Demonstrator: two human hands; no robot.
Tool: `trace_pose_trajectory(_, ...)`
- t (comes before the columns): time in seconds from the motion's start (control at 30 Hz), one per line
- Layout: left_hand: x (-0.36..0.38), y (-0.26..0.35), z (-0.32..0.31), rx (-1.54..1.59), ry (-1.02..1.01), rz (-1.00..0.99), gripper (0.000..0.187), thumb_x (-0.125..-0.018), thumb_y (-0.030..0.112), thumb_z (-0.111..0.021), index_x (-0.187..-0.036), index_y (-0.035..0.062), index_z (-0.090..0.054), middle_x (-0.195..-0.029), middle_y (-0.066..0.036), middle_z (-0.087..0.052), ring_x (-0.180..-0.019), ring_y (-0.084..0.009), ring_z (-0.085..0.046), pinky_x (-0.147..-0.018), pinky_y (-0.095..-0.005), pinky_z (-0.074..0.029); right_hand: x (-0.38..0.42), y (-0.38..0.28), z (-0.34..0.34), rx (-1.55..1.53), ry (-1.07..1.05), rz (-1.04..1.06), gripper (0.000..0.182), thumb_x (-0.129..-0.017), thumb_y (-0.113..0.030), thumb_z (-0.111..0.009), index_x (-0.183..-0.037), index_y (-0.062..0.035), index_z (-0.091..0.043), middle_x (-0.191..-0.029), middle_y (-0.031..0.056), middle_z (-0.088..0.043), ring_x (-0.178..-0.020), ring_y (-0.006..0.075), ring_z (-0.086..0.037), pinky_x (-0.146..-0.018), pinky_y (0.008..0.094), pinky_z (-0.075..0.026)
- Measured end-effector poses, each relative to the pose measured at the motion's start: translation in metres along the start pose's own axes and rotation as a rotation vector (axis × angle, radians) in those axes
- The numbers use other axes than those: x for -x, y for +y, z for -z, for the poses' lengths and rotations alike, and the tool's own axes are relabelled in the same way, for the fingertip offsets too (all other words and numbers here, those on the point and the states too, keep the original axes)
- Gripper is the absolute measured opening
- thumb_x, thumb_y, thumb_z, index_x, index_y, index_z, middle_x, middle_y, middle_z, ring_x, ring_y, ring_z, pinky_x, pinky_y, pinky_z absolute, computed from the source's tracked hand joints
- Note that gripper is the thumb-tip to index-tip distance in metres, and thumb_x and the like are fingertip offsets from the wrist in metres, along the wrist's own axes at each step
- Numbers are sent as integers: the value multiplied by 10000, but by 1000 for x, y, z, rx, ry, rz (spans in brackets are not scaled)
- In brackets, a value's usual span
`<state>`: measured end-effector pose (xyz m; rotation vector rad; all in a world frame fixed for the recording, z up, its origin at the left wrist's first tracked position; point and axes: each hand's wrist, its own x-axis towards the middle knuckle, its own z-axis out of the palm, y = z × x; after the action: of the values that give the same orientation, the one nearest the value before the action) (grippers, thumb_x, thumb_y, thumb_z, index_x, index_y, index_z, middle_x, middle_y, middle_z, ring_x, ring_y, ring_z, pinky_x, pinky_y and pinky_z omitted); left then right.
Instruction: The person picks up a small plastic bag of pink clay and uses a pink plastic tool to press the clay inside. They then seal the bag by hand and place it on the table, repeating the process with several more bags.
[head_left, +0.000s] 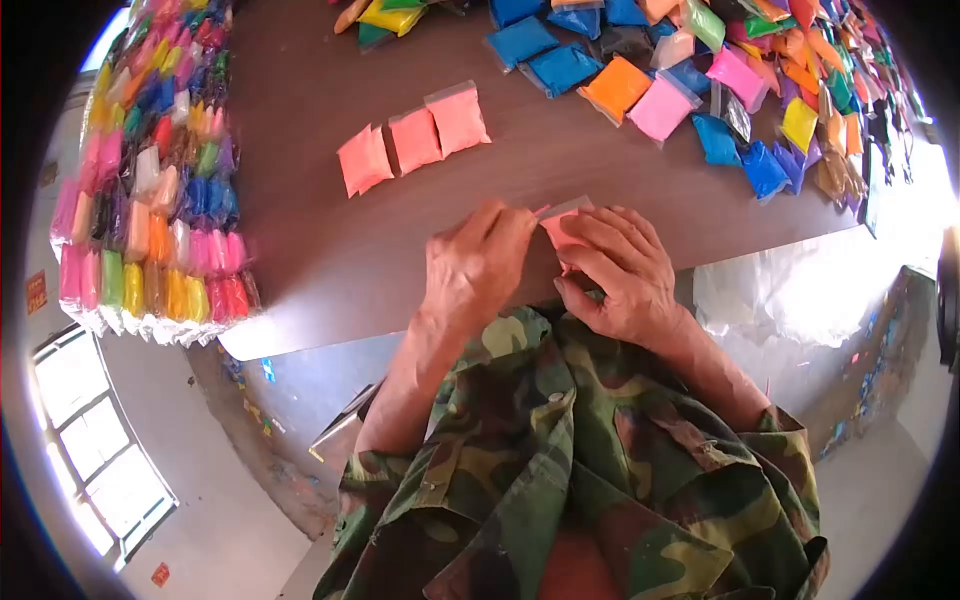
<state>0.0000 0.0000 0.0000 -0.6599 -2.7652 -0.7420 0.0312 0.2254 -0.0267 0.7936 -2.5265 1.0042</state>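
A small clear plastic packet with coral-pink filling (563,228) is near the table's front edge. My right hand (628,268) grips it, fingers over its top and thumb below, hiding much of it. Close by on the left, my left hand (478,258) is closed in a pinch at the packet's left corner. A bit of pink shows by its fingertips; what they pinch is not clear. Farther back lie three similar coral packets in a slanting row: the left one (365,161), the middle one (415,139) and the right one (458,117).
Stacked rows of many-coloured packets (160,200) line the brown table's (300,235) left side. A loose heap of mixed-colour packets (700,85) covers the back right. Clear plastic (775,300) hangs beyond the front edge on the right.
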Motion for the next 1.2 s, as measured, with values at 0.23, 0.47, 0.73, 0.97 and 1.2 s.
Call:
trace_pose_trajectory(0.23, -17, -2, 2, -13, -20, 50, 71, -966, 83, -797, -1023, 87, -754, -915, -62, -697, -743, -307, -721, -635, -421, -584, -4, -3, 5, 0, 32, -7, 365, -720, -138, -901, -1049, -116, -742, -1285, 60, -694, -1258, 339, -659, -1065, 501, -534)
trace_pose_trajectory(0.47, -28, 7, -11, 120, -71, -157, 130, -880, 60, -760, -934, 94, -647, -882, -61, -615, -792, -290, -702, -640, -438, -573, -2, -1, 4, -20, 45, 12, 397, -705, -131, -913, -1070, -114, -759, -1295, 62, -695, -1196, 314, -678, -1040, 492, -549)
trace_pose_trajectory(0.73, -56, 8, -11, 107, -209, -275, 77, -936, 100, -759, -991, 91, -706, -875, -80, -617, -769, -320, -683, -632, -446, -541, -3, 0, 3, -39, 84, 12, 394, -700, -102, -908, -1068, -108, -768, -1265, 53, -707, -1138, 306, -701, -1016, 479, -565)
trace_pose_trajectory(0.97, -62, 6, -6, 182, -153, -152, 128, -898, 106, -784, -1011, 83, -728, -939, -68, -677, -836, -315, -706, -672, -435, -564, 1, 1, -1, -53, 124, 8, 392, -648, -66, -895, -1013, -109, -759, -1245, 73, -713, -1112, 328, -710, -963, 485, -580)
trace_pose_trajectory(1.2, -55, -4, -8, 130, -148, -96, 59, -937, 79, -763, -986, 51, -750, -905, -93, -712, -827, -323, -709, -684, -440, -560, -2, -2, 3, -30, 100, 15, 446, -688, -96, -905, -1101, -101, -739, -1237, 76, -721, -1118, 325, -716, -995, 484, -578)
